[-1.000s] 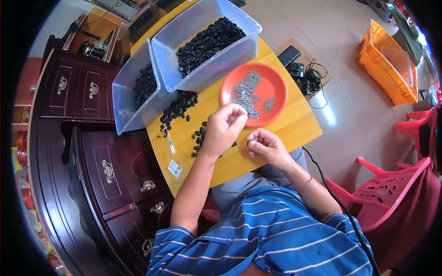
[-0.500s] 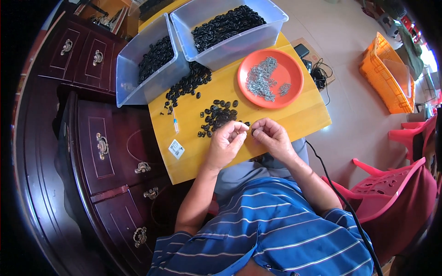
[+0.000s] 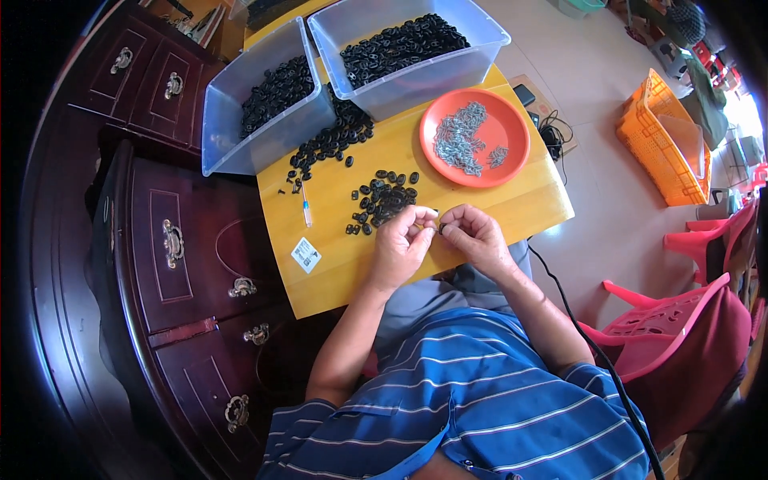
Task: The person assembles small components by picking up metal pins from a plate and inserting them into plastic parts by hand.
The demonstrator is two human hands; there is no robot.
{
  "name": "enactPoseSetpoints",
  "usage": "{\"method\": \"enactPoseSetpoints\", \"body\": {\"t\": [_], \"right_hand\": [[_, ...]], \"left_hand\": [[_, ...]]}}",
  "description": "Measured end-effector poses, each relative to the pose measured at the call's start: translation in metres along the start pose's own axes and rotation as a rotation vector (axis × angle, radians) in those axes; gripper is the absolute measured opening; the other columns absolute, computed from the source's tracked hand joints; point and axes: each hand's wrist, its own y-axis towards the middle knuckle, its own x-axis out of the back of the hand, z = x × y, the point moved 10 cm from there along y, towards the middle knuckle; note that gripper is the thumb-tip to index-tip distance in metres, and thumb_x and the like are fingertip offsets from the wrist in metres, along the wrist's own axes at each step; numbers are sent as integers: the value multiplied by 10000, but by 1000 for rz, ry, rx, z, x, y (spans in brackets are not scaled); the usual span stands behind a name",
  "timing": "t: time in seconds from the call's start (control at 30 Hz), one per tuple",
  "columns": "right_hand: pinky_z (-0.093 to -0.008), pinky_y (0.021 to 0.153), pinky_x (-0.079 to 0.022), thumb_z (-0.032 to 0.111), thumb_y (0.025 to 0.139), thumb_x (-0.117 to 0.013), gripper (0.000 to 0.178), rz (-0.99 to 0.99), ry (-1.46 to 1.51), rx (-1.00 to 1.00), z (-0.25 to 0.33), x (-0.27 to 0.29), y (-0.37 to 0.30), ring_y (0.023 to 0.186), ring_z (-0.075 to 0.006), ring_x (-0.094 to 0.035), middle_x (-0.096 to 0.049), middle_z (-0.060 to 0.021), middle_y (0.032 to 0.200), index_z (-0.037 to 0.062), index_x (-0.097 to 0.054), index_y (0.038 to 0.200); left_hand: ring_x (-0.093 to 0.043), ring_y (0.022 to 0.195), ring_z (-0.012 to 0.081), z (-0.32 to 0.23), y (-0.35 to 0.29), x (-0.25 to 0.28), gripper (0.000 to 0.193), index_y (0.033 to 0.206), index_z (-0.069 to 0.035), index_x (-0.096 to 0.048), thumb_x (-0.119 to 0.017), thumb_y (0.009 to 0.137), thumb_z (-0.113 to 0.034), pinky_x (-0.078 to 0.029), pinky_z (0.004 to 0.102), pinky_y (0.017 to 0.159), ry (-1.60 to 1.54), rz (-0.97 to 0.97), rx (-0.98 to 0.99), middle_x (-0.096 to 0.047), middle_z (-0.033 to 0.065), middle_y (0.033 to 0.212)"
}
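A person in a striped blue shirt [image 3: 448, 376] sits at a yellow table [image 3: 520, 204], both hands meeting over its near edge above grey trousers [image 3: 424, 310]; the right hand [image 3: 482, 240] pinches a small dark part [image 3: 442, 229] between thumb and forefinger; the left hand [image 3: 402, 246] is curled just beside it, thumb and forefinger drawn close together, though whether they grip anything is too small to tell; a black cable [image 3: 564, 306] runs down past the right arm; just beyond the left hand lies a loose pile [image 3: 386, 200] of black oval pieces; to its left, near the table's side, are a white label [image 3: 306, 255] and, farther up, a slim tube [image 3: 307, 214] with a blue band; an orange plate [image 3: 516, 164] stands beyond the right hand, bearing a large heap [image 3: 460, 140] of silvery metal pieces and a smaller cluster [image 3: 498, 156] apart from it; behind, more black pieces [image 3: 330, 146] spill beside two clear bins [image 3: 440, 80], each part-filled with the same kind; a dark wooden cabinet [image 3: 152, 208] flanks the left, while a pink chair [image 3: 660, 332] and, farther off, an orange crate [image 3: 660, 148] stand at right
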Motion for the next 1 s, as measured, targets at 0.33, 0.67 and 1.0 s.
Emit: {"method": "enactPoseSetpoints", "body": {"t": [0.33, 0.67, 1.0], "right_hand": [[-214, 769, -521, 57, 1010, -654, 129, 14, -17, 1, -4, 2, 1, 840, -43, -608, -657, 17, 962, 14, -634, 1131], [-203, 775, -510, 25, 974, -682, 96, 6, -33, -9, -4, 2, 1, 855, -29, -607, -669, 20, 946, 10, -654, 1065], [-192, 717, -492, 46, 960, -688, 86, -4, -49, 19, -3, 2, 3, 799, -6, -589, -664, 43, 890, 26, -664, 1040]], "left_hand": [[-648, 717, 58, -2, 2, 1, 229, 1105, -11, -670, -674, 895, 82, -525, 227, 644, 5, -47, -39, -701, 39, 886], [-647, 683, 56, -13, 1, -1, 221, 1073, -19, -680, -679, 880, 89, -518, 227, 613, 91, -60, -64, -695, 34, 829], [-660, 693, 61, -14, 2, 0, 223, 1071, -20, -686, -687, 871, 79, -534, 238, 624, 145, -59, -84, -699, 28, 819]]}}
